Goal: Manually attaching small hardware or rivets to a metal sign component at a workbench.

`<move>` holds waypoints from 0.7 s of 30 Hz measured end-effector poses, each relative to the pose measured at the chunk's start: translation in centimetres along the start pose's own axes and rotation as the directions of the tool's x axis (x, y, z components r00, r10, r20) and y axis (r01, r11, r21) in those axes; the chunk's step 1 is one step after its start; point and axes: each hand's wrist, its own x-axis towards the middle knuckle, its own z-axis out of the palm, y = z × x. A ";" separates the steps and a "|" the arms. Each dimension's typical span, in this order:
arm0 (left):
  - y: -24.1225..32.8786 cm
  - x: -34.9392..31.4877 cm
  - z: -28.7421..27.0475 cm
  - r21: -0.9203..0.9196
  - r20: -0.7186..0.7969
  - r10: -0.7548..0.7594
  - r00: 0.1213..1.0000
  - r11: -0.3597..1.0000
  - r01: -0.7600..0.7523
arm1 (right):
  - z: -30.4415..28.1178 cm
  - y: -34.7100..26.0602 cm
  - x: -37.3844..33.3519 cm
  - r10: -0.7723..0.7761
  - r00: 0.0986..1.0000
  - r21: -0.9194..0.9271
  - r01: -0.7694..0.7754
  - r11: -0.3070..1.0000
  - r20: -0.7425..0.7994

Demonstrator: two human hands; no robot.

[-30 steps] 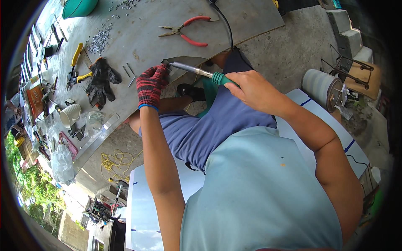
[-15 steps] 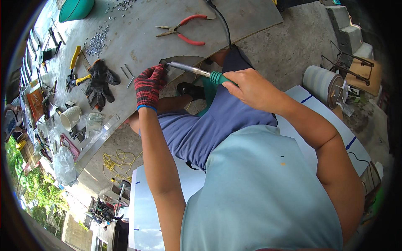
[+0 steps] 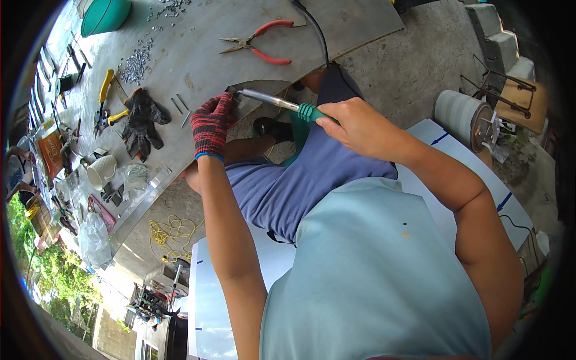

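Note:
My right hand (image 3: 359, 127) is wrapped round the green handle of a soldering iron (image 3: 270, 99), whose metal barrel points left. On my left hand (image 3: 210, 127) is a red and black striped knit glove. Its fingers are pinched at the table's edge, round a small dark piece (image 3: 232, 92) too small to make out. The iron's tip is right beside those fingers; whether it touches the piece I cannot tell. Thin metal rods (image 3: 181, 108) lie left of the gloved hand. A black glove (image 3: 143, 120) rests farther left, and red-handled long-nose pliers (image 3: 249, 44) lie beyond the iron.
On the grey table (image 3: 198, 36) are metal bits (image 3: 135, 65), a teal bowl (image 3: 105, 18), yellow-handled cutters (image 3: 105, 99) and a white cup (image 3: 101, 170). A black cord (image 3: 321, 36) hangs over its edge. Yellow cord (image 3: 171, 234) lies on the floor; a striped drum (image 3: 459, 120) stands right.
Both hands and the soldering iron hold nearly the same place. The whole view has shifted very slightly.

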 end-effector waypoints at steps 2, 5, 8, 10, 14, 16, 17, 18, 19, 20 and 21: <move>-0.1 0.0 0.0 0.010 -0.002 0.003 1.000 1.000 -0.003 | 0.0 0.0 0.0 -0.011 1.000 0.011 0.011 1.000 -0.014; -0.2 0.2 0.0 0.012 -0.007 0.005 1.000 1.000 -0.005 | 0.3 0.1 0.0 -0.065 0.997 -0.037 0.063 0.997 -0.046; -0.4 0.3 -0.1 -0.008 -0.003 0.007 1.000 1.000 -0.007 | 0.7 0.2 -0.2 -0.159 0.981 -0.104 0.148 0.983 -0.108; -0.5 0.3 -0.1 -0.019 0.003 0.011 1.000 1.000 -0.011 | 0.9 0.2 -0.2 -0.173 0.978 -0.124 0.158 0.980 -0.120; -0.4 0.2 0.0 -0.013 -0.009 0.009 1.000 1.000 -0.009 | 0.9 0.0 -0.1 -0.131 0.987 -0.095 0.122 0.988 -0.096; -0.3 0.1 0.0 -0.015 -0.006 0.017 1.000 1.000 -0.017 | 0.5 0.0 -0.1 -0.080 0.995 -0.030 0.079 0.996 -0.056; -0.3 0.1 0.1 -0.020 -0.013 0.011 1.000 1.000 -0.011 | 0.4 0.0 -0.1 -0.013 1.000 0.035 0.013 0.999 -0.008; -0.3 0.1 0.1 -0.026 -0.021 0.006 1.000 1.000 -0.006 | 0.3 0.0 -0.1 -0.005 1.000 0.030 0.005 1.000 -0.001; -0.2 0.0 0.1 -0.026 -0.020 0.005 1.000 1.000 -0.006 | 0.3 0.0 -0.1 0.000 1.000 0.034 0.000 0.999 0.000; -0.2 0.0 0.1 -0.020 -0.017 0.007 1.000 1.000 -0.008 | 0.3 0.1 -0.1 -0.003 1.000 0.044 0.003 0.999 -0.004; -0.2 -0.1 0.1 -0.014 -0.016 0.011 1.000 1.000 -0.011 | 0.4 0.2 -0.1 0.006 1.000 0.038 -0.006 0.999 0.001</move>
